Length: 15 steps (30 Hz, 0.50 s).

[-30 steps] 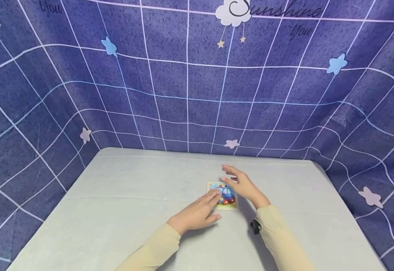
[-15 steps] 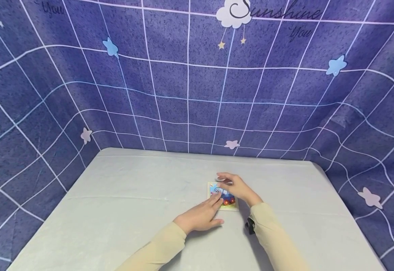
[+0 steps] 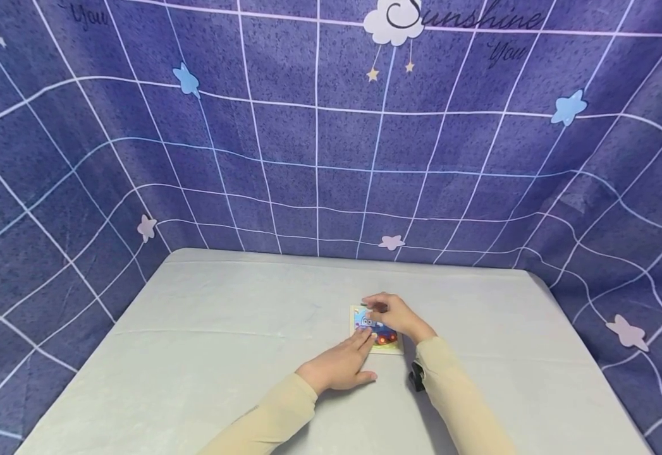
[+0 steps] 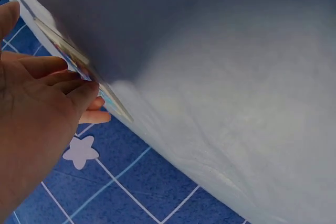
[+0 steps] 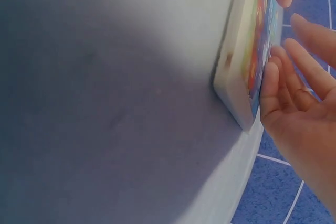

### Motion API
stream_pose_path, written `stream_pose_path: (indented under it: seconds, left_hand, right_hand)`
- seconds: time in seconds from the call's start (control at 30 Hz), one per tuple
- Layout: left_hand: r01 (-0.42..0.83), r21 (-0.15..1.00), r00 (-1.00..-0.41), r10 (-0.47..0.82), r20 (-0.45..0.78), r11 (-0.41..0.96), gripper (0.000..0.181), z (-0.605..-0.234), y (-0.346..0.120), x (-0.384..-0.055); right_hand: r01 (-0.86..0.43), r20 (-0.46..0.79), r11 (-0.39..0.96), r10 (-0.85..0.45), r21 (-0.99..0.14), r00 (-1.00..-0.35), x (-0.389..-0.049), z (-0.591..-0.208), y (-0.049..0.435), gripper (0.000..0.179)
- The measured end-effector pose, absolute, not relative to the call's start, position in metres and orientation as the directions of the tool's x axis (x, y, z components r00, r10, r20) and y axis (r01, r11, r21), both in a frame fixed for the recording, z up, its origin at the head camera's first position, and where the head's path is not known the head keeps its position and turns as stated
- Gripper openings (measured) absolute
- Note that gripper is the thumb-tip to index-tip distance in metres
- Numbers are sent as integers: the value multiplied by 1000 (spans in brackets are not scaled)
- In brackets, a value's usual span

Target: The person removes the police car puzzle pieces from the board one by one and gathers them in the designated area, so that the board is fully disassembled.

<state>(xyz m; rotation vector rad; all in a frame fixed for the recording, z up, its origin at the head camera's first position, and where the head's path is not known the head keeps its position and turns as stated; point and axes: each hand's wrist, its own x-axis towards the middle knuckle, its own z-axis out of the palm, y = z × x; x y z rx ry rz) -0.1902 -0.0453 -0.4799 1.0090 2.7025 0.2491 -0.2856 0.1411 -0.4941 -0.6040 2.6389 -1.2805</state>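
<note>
A small square wooden puzzle (image 3: 387, 345) with a blue cartoon car on it lies on the table; its thick pale edge (image 5: 231, 72) shows in the right wrist view. My left hand (image 3: 339, 364) rests its straight fingers on the lower left part of the picture, thumb spread on the near side. Over the upper right part is my right hand (image 3: 396, 315), its fingers loosely bent and their tips touching the picture. Part of the car is hidden under both hands. No separate piece can be made out in either hand.
A pale grey cloth covers the table (image 3: 222, 316). Behind it and at both sides hangs a purple-blue curtain (image 3: 285, 139) with a grid and stars. A black wrist device (image 3: 416, 377) sits at the right cuff.
My right hand has come down and left from above the puzzle's corner onto its upper part. My left hand has shifted slightly right and nearer, still on the puzzle.
</note>
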Motion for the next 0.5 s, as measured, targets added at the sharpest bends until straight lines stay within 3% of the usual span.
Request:
stream_pose_path:
  seconds: [0.5]
  left_hand:
    - [611, 217, -737, 647, -197, 762, 77, -484, -41, -189]
  right_hand:
    - [-329, 100, 534, -413, -779, -905, -287, -496, 142, 24]
